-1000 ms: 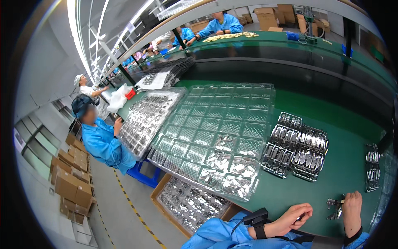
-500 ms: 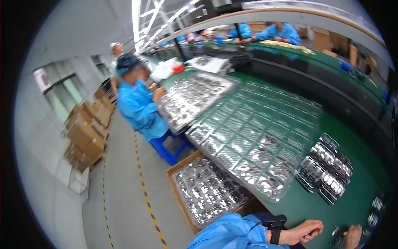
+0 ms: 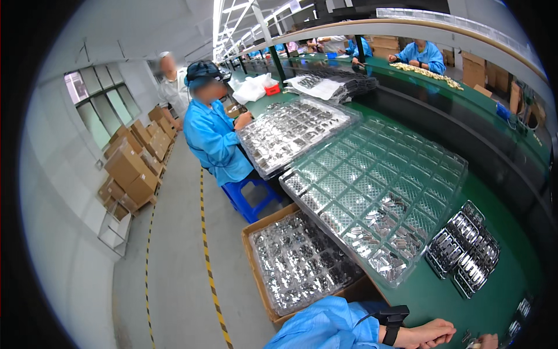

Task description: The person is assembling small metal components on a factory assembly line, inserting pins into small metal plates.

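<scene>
Both bare hands work at the lower right of the frame, near small silver metal pieces [image 3: 467, 336].
Lightly pinching one piece at a time by its edges, over the dark-green tabletop [image 3: 427, 299], would probably serve best; the left hand [image 3: 433, 333] curls its fingers inward, the right hand [image 3: 487, 341] is cut off by the lower edge, and I cannot tell what either grasps.
</scene>
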Demonstrator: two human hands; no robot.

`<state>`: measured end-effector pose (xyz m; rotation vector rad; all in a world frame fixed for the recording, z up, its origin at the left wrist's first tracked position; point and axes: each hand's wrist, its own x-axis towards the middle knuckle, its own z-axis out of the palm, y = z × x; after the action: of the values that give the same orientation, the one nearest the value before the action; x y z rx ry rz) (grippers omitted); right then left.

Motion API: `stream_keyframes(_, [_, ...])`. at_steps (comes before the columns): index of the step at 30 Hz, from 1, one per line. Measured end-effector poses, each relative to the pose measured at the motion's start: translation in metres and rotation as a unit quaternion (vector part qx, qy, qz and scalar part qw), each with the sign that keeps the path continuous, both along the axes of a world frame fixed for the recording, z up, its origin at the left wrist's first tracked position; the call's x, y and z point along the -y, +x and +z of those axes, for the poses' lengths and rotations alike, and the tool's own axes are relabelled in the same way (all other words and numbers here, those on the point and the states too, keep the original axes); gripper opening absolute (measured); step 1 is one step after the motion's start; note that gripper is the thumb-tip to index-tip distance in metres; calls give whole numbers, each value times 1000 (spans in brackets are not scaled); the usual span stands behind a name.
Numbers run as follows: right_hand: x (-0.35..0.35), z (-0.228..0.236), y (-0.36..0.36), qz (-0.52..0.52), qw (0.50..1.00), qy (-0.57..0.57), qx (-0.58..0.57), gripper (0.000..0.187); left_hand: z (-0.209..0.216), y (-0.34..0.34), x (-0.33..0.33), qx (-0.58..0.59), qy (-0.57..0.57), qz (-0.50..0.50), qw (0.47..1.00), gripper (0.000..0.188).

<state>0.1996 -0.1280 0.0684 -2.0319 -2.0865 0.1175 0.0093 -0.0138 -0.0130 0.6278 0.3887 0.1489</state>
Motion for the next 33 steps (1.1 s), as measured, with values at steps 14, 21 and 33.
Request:
stream_keyframes(14, [-2,-9,-70,-33,985,92,-144,16,-12,-1,11,44,80,-79,993,31])
stream_keyframes(21, [-9,-45,-77,-234,913,137,-305,14,-11,-12,5,21,89,-52,994,16])
stream_keyframes(33, [-21,-51,-71,-221,799,49,-557,15,10,-7,-11,-29,128,-20,991,24])
